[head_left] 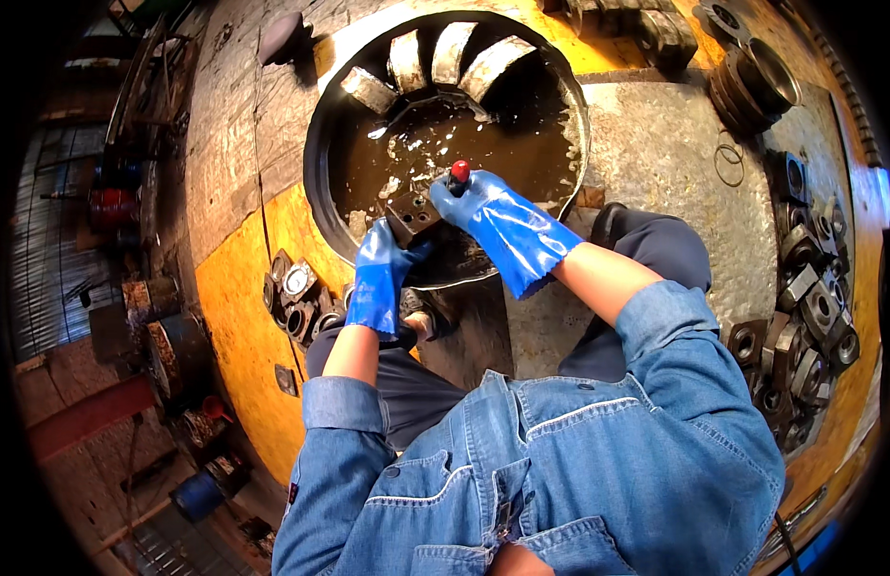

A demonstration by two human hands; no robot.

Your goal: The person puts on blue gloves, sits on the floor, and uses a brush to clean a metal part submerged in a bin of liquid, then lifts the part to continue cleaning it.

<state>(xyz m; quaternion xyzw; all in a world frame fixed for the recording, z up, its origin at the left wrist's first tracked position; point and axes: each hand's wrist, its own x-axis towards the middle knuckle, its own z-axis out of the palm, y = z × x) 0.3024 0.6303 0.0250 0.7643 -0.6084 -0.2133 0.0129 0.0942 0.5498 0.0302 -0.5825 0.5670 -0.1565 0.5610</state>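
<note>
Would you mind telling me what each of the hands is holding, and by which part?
The left hand grips a dark metal block from below; the right hand holds a red-handled tool by its handle.

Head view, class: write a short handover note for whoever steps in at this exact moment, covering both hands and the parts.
Left hand, blue-gloved: holds the dark metal block over the basin of murky liquid.
Right hand, blue-gloved: grips a red-tipped tool against the block.
Done: cannot tell.
Left: metal parts lie in a pile at right and a smaller pile at left; whether washed, unclear.
</note>
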